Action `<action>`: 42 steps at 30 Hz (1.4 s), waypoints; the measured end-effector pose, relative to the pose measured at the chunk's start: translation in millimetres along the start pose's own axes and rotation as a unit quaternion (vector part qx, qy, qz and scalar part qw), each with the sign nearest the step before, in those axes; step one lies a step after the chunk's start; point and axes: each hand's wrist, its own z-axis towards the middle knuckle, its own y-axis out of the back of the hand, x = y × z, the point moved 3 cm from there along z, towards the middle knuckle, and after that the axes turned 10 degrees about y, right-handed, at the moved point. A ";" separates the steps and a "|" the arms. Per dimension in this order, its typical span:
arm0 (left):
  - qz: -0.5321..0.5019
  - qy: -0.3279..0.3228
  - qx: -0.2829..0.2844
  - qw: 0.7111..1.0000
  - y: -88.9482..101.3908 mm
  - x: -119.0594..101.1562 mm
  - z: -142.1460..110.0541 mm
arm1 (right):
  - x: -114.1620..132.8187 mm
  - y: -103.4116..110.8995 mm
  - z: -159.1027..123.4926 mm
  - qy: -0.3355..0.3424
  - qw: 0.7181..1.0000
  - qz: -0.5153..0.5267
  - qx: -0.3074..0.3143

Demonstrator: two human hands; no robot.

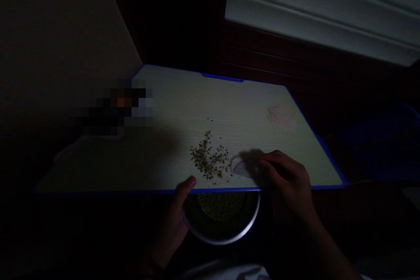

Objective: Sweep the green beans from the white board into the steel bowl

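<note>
Near the front edge of the low white table (243, 109), small greenish-brown beans or seeds (210, 157) lie scattered with pale grains among them. My right hand (288, 179) pinches a clear half-round protractor (244, 167), whose curved side is beside the right of the scatter. Just below the table's front edge is a metal bowl (225, 241) with many green beans (221, 205) inside. My left hand (179, 214) is at the bowl's left side, its thumb on the table edge and its other fingers mostly hidden behind the bowl.
A small pile of pale pinkish grains (278, 116) lies on the table's right side. At the left edge is a pixelated, unreadable patch (121, 105). A dark blue object (377, 140) stands to the right, and pale horizontal panels (315, 4) are behind. The room is very dim.
</note>
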 end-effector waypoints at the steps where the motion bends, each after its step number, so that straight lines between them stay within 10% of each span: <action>1: 0.002 -0.001 0.000 1.000 0.5 0.2 -0.2 | 0.8 -0.7 0.4 0.004 1.000 -0.003 0.009; 42: 0.032 -0.040 -0.067 0.996 2.6 -3.5 -3.8 | 5.3 -2.4 -1.1 0.036 0.998 0.032 0.042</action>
